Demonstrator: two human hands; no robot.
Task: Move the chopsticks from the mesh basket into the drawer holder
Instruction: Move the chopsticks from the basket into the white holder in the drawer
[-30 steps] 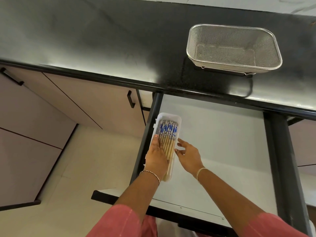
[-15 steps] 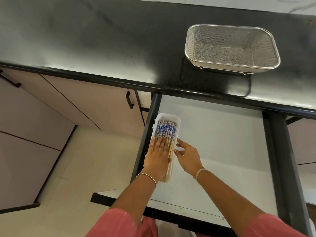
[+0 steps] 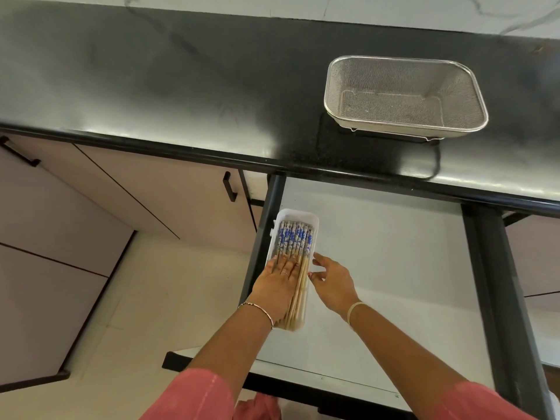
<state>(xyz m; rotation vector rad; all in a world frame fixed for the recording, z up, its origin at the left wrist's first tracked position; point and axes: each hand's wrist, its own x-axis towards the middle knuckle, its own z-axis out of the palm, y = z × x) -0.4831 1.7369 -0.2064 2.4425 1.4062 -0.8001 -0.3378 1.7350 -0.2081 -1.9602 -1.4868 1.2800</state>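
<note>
A fine metal mesh basket (image 3: 406,97) sits on a glossy black stone desk (image 3: 181,86). In the smooth, matt white drawer (image 3: 378,268), pale wooden chopsticks (image 3: 298,259) with glossy blue-and-white patterned tops fill a white plastic holder (image 3: 312,219).

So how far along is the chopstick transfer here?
Done: the steel mesh basket on the black counter looks empty; the blue-patterned wooden chopsticks lie in the white plastic drawer holder. In hand: left hand flattens them, right hand beside. Left: closing the drawer, perhaps.
</note>
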